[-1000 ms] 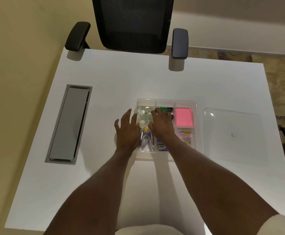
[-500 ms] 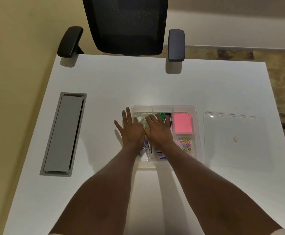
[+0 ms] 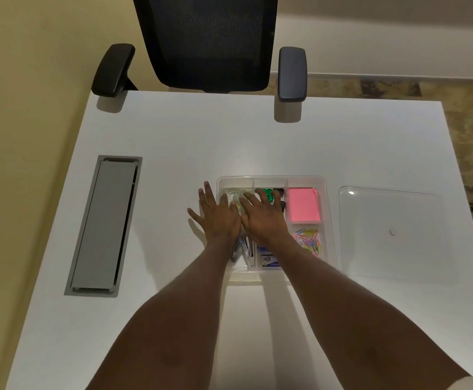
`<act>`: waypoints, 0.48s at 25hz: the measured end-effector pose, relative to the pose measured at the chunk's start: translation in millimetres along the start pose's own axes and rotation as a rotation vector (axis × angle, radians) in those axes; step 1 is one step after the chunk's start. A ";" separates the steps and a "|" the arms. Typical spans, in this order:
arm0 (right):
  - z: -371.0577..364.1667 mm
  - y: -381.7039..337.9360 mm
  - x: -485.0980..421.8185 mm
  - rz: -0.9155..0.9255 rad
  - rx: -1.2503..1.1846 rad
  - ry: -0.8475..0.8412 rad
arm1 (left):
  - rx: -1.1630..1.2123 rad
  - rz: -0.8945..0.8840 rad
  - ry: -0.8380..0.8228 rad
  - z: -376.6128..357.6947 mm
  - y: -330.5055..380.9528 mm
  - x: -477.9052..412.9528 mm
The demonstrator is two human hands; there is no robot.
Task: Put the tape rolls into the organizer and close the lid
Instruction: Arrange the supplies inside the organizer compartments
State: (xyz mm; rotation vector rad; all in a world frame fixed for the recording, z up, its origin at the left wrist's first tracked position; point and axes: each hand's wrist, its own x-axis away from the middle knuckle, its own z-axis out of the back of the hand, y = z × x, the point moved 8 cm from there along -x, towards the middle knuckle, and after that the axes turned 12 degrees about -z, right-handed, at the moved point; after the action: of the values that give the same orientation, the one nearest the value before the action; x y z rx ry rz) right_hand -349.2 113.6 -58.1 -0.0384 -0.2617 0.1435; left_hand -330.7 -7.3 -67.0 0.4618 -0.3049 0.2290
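Note:
A clear plastic organizer (image 3: 326, 209) sits mid-table with its top uncovered. Clear tape rolls (image 3: 234, 199) lie in its far left compartment, mostly hidden by my hands. My left hand (image 3: 215, 218) rests flat with fingers spread, across the organizer's left edge and partly on the table. My right hand (image 3: 262, 216) lies flat over the tape compartment, fingers reaching to the green clips (image 3: 267, 192). Neither hand grips anything. The clear lid (image 3: 390, 232) lies flat on the table to the right of the organizer, apart from it.
Pink sticky notes (image 3: 304, 205) and coloured paper clips (image 3: 308, 240) fill the right compartments; staplers and boxes sit near the front. A grey cable hatch (image 3: 104, 223) is set into the table (image 3: 173, 153) at left. A black office chair (image 3: 210, 40) stands at the far edge.
My two hands have drawn together, flattening over the tape compartment. The camera view tilted, so everything sits lower in the frame.

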 end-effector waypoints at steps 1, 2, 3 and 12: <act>-0.4 0.0 0.8 0.002 0.001 0.002 | 0.029 0.016 0.001 -0.8 -0.2 -1.3; -0.6 0.3 1.4 0.007 0.002 0.004 | 0.060 0.030 0.001 -1.8 -0.4 -2.4; -0.7 0.8 2.3 0.013 0.006 0.005 | 0.087 0.034 -0.004 -3.0 -0.2 -3.1; 2.4 -1.1 4.1 0.028 0.016 -0.019 | 0.135 0.030 -0.042 -8.4 1.2 -4.2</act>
State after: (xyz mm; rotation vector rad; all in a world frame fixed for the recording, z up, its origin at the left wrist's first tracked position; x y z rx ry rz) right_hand -345.7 113.1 -54.7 -0.0248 -0.2793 0.1734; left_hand -333.0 -2.9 -75.1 0.5962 -0.3385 0.2706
